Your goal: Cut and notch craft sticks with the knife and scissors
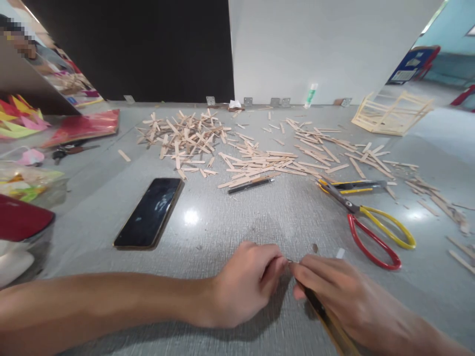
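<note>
My left hand [247,284] and my right hand [334,291] meet near the front of the grey table [208,222]. My right hand grips a yellow and black utility knife [330,321] that runs back under the palm. My left hand's fingertips pinch at the knife's front tip, where a small metal piece shows. Just beyond the hands lie two tiny scraps. Red and yellow scissors [371,230] lie to the right of my hands.
A black phone [150,212] lies left of centre. Several wooden craft sticks [260,160] are scattered across the table's middle and right, with a black pen [250,185] and a second yellow knife [351,186]. A stick frame [391,113] and glue bottle [310,95] stand at the back. Coloured paper [79,126] is at left.
</note>
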`<state>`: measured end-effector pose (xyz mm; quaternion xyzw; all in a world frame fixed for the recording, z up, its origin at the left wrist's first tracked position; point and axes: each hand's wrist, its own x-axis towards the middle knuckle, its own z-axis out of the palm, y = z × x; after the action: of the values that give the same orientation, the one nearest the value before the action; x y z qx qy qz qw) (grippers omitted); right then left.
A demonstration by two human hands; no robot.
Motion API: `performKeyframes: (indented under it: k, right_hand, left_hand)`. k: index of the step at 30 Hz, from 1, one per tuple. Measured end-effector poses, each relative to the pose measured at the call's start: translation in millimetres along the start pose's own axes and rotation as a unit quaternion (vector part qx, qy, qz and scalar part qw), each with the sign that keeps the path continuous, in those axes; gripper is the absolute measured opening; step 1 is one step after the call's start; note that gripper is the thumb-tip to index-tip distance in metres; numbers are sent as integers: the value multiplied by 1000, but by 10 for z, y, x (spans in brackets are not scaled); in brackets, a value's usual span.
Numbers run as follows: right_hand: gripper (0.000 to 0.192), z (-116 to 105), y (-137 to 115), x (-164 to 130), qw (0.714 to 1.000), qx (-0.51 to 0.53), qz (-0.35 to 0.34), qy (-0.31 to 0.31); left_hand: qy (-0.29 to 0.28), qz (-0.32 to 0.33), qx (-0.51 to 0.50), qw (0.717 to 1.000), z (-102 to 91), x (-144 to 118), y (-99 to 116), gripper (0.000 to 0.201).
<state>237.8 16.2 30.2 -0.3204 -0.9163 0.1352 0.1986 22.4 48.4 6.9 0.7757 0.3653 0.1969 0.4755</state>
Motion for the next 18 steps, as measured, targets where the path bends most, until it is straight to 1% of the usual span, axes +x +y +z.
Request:
performKeyframes:
  k: [2,3,6,7,9,12,13,15,17,18]
  right_hand:
    - [52,-4,-5,2,1000,-10,-6,25]
    - [49,-1,-6,-11,999,-13,-13,48]
    - [27,13,-13,-106,990,-28,-33,132]
    - [23,12,-17,-150,986,-41,-36,161]
    - [28,-9,-24,-243,976,-73,-14,207]
    - [44,-93,-10,-384,959,-132,48,247]
    - [48,-129,4,-430,955,-153,57,247]
    - [57,-188,38,-514,957,-185,47,217]
    - [66,-210,62,-577,970,-179,23,165]
    - [68,-204,64,-595,974,-165,21,155]
  left_hand:
    - [0,-5,-7,1000,-3,1,2,36]
    - [2,-8,-11,1000,-5,1,5,36]
    - [13,-27,-32,999,-18,3,20,37]
    - [16,-35,-41,998,-26,5,28,37]
    - [19,-49,-62,997,-56,10,59,37]
    - [29,-76,-158,984,-140,10,155,38]
    - [36,-79,-196,977,-173,5,198,38]
    - [44,-71,-230,970,-228,-14,287,39]
    - [41,-55,-237,969,-260,-42,364,38]
    - [37,-50,-236,970,-268,-59,395,36]
